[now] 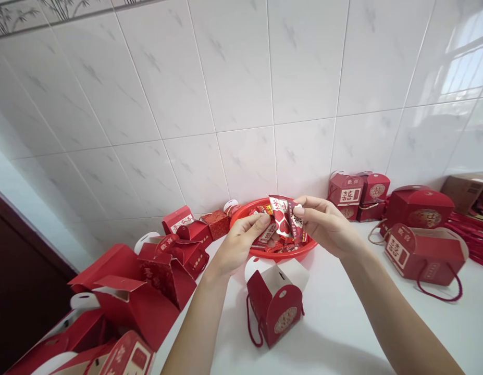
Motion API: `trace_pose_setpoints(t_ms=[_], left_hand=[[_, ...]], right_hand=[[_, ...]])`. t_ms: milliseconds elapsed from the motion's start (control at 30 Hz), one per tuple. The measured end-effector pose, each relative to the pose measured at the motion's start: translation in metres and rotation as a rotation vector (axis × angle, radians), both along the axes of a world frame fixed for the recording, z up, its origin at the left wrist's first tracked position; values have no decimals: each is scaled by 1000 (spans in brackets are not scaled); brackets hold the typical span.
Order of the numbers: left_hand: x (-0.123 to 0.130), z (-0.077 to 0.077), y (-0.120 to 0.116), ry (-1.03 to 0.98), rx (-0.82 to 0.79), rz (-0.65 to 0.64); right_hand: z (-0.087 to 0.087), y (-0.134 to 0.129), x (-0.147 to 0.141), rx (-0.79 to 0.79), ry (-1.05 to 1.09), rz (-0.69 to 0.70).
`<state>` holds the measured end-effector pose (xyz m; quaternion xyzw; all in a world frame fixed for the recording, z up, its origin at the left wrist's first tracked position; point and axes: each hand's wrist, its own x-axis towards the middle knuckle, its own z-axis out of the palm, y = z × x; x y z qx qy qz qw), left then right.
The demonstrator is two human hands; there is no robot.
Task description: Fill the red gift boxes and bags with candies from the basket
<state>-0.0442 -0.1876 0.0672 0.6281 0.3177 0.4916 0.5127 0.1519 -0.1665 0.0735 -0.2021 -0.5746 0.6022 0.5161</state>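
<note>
Plainly, left fingers (260, 223) pinch red packet (269, 234); right fingers (310, 215), maroon packet (295, 227) lettered SWEET SUGAR.

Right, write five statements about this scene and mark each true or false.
1. The right hand holds a wrapped sweet. True.
2. The red bowl is empty. False: sweets lie in it.
3. The box between the two forearms has its top open. True.
4. The wall behind is red brick. False: it is pale tile.
5. The brown carton stands at the picture's left edge. False: it is at the right edge.
</note>
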Motion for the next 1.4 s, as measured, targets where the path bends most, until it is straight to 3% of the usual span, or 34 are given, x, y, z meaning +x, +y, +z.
trace_pose_setpoints(t_ms=[200, 300, 433, 600, 700, 833, 1033, 1167, 1400], left_hand=[[-8, 3, 7, -5, 75, 299], [-12, 7, 7, 13, 102, 399], [-14, 9, 5, 43, 109, 408], [-16, 6, 5, 112, 149, 328], [-17, 3, 7, 170, 167, 292], [-16, 1, 6, 253, 175, 231], [-7, -2, 5, 348, 154, 71], [-4, -3, 5, 336, 98, -1], [-14, 1, 4, 441, 82, 24]], right_hand=[[-5, 1, 2, 219, -231, -174], [-11, 2, -2, 337, -496, -152], [-19, 1, -12, 478, -793, -9], [-27, -1, -23, 515, -865, -10], [-30, 1, -24, 496, -855, -48], [-26, 5, -18, 472, -680, -218], [-11, 0, -11, 405, -443, -170], [-10, 1, -11, 354, -377, -211], [-7, 6, -1, 358, -341, -360]])
